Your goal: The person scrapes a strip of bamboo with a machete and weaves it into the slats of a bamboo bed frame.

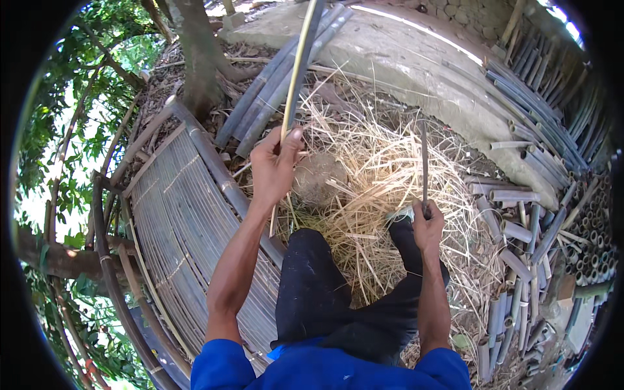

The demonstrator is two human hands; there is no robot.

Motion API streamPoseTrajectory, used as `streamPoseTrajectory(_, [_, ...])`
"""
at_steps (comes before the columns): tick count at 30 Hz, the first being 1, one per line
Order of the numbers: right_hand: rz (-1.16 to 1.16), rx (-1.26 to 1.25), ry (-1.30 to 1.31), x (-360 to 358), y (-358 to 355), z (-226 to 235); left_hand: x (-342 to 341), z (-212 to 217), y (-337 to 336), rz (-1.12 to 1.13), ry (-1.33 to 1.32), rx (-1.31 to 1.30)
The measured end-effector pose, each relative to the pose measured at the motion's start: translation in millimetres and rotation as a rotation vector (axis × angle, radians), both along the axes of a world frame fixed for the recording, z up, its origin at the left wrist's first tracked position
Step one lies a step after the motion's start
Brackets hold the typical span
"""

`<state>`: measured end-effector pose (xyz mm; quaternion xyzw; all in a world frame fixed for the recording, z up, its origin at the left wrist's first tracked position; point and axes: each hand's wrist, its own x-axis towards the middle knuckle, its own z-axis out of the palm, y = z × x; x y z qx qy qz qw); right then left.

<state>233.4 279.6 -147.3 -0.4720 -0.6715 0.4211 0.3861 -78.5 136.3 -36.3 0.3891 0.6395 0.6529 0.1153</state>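
From the head view, a person's left hand [273,171] is gripping a long split bamboo strip [300,62], which is slanting upward to the top edge. The right hand [428,227] is closed around a knife (its narrow, dark blade [424,159] is pointing up), well apart from the strip. Pale shavings [383,172] are covering the ground; a slatted panel [185,208] is lying at left.

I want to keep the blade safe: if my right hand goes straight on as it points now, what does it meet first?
The right hand, blade leading, would likely meet the ledge first; depth is unclear, so the shavings might come sooner.
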Motion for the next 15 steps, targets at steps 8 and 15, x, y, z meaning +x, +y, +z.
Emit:
streamPoseTrajectory(8, [0.204,0.078,0.038,-18.8,-38.1,76.4,51.2,30.7,-56.1,0.016,0.007,-0.038])
streamPoseTrajectory(15, [0.308,0.336,-0.412,-46.4,-74.7,109.0,103.4,-5.2,-78.8,-0.117,-0.219,-0.199])
